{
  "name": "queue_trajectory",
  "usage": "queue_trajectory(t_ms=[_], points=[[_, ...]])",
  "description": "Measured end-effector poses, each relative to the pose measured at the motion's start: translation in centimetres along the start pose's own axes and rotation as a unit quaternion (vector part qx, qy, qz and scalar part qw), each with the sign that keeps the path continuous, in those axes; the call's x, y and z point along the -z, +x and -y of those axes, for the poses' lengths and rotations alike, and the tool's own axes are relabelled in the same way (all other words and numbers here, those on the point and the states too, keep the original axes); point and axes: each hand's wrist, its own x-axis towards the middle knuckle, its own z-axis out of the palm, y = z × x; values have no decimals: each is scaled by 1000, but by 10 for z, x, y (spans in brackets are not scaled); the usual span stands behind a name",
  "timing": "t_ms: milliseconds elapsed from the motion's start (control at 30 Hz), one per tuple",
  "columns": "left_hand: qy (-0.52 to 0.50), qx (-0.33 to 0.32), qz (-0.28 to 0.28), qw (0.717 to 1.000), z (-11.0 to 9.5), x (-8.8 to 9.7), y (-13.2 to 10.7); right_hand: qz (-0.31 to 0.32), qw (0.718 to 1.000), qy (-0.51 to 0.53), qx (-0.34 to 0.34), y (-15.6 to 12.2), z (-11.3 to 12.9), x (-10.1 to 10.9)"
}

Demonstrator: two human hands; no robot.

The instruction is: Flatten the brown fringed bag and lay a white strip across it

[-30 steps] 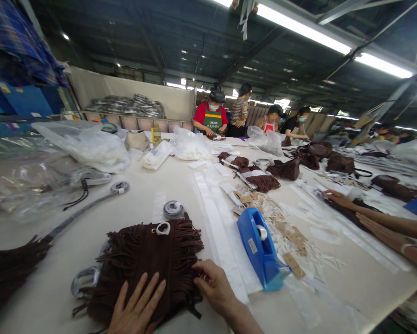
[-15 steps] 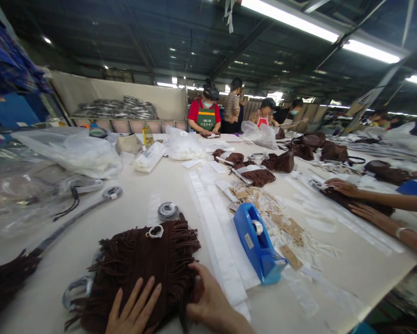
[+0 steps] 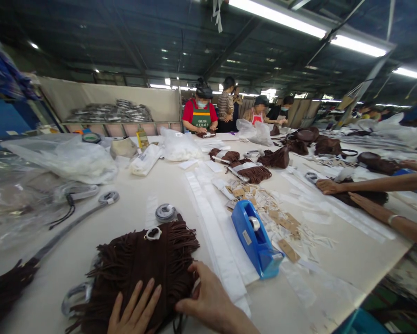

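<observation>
A dark brown fringed suede bag (image 3: 147, 260) lies flat on the table just in front of me. My left hand (image 3: 135, 308) rests on its lower middle, palm down with fingers spread. At the bag's right edge, my right hand (image 3: 211, 299) touches the fringe with thumb and forefinger apart; its other fingers are curled and partly hidden. A white-wrapped ring (image 3: 153, 233) sits on the bag's top part. Just above it is a coiled, grey-wrapped strap (image 3: 165, 212), and another wrapped loop (image 3: 76, 297) pokes out at the left.
Right of the bag stand a blue tape dispenser (image 3: 255, 239) and a pile of tags (image 3: 288, 222). White strips (image 3: 211, 222) run between. A co-worker's hands (image 3: 361, 197) press another brown item. Plastic bags (image 3: 65, 160) and a second fringed piece (image 3: 9, 287) lie left.
My right thumb has shifted left over the fringe at the bag's edge. My left hand stays flat on the bag. The view has turned slightly, and the co-worker's hands have shifted on their item.
</observation>
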Motion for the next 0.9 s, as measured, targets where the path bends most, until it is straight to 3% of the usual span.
queue_trajectory(t_ms=[133,200,300,400,533,600,733,800,900], points=[[-2,5,5,1000,-1,0,-1,-70,994,-81,22,-15,-13,-34],[-4,8,10,1000,-1,1,-2,-106,991,-79,23,-13,-16,-40],[-7,5,15,1000,-1,1,-1,-82,991,99,-20,1,-8,-23],[-2,2,15,1000,1,4,0,-4,958,281,-62,21,8,13],[3,-28,20,999,4,5,1,-5,920,390,-20,32,11,38],[1,-30,11,999,3,3,0,-31,933,359,-16,27,0,31],[0,-16,-8,1000,3,-4,-6,-62,971,230,-21,8,-24,-6],[-5,-15,-15,1000,5,-7,-8,-95,982,149,64,4,-29,-21],[-13,-19,-23,999,5,-11,-11,-119,973,23,196,9,-35,-30]])
